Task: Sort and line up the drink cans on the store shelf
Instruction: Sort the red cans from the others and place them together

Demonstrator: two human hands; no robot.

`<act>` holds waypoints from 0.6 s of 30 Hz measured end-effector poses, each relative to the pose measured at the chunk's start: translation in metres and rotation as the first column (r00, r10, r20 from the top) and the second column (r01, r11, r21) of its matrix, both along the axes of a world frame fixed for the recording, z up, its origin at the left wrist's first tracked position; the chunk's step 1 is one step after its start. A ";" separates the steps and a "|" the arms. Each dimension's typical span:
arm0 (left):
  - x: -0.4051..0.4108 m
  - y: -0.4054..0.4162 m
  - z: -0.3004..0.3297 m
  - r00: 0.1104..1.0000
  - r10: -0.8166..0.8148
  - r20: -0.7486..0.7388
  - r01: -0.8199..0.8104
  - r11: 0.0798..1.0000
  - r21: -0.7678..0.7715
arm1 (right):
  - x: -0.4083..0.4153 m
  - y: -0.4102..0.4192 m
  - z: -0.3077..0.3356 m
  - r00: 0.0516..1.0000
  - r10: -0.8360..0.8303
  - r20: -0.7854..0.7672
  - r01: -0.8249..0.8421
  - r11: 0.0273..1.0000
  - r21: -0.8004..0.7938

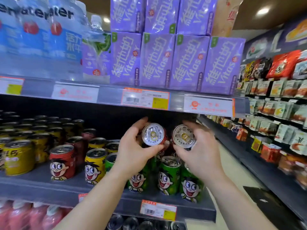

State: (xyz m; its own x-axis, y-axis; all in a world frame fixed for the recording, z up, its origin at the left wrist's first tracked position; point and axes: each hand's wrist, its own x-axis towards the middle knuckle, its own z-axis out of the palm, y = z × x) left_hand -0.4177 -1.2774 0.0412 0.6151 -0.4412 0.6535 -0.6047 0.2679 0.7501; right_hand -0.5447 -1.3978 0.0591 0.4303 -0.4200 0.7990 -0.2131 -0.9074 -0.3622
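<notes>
My left hand grips a red can, tipped so its silver lid faces me. My right hand holds a second red can the same way, just to the right of the first. Both cans hang above the green cans at the front right of the grey shelf. Further left on the shelf stand a red can, yellow cans and a block of yellow cans, with several more red and dark-topped cans behind.
Close above my hands runs the upper shelf's edge with price tags, carrying purple drink cartons and water packs. Pink bottles sit below. An aisle of snack packets stretches away to the right.
</notes>
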 end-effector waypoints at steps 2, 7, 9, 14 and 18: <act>0.010 0.032 -0.003 1.000 -0.027 -0.015 0.026 0.997 -0.072 | 0.006 0.037 0.001 0.999 0.033 0.039 -0.032 0.999 -0.028; 0.067 0.137 0.002 0.998 -0.046 0.034 0.049 0.995 -0.088 | 0.040 0.137 0.002 0.981 0.123 0.151 -0.126 0.992 0.008; 0.098 0.175 0.007 1.000 -0.028 0.013 0.028 0.999 -0.031 | 0.060 0.168 0.004 0.975 0.173 0.138 -0.188 0.977 0.099; 0.160 0.215 0.010 0.998 0.050 -0.026 -0.043 0.972 0.230 | 0.098 0.206 0.007 0.980 0.197 -0.025 -0.182 0.941 0.285; 0.177 0.208 -0.003 0.999 -0.047 0.008 0.040 0.918 0.395 | 0.110 0.211 -0.004 0.965 0.174 -0.199 -0.092 0.928 0.362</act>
State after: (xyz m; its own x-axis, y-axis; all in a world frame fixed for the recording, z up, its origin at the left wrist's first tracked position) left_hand -0.2407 -1.0698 0.0384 0.5797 -0.6913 0.4313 -0.6128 -0.0210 0.7900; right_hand -0.4347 -1.1864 0.0548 0.6512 -0.5792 0.4903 -0.2111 -0.7588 -0.6162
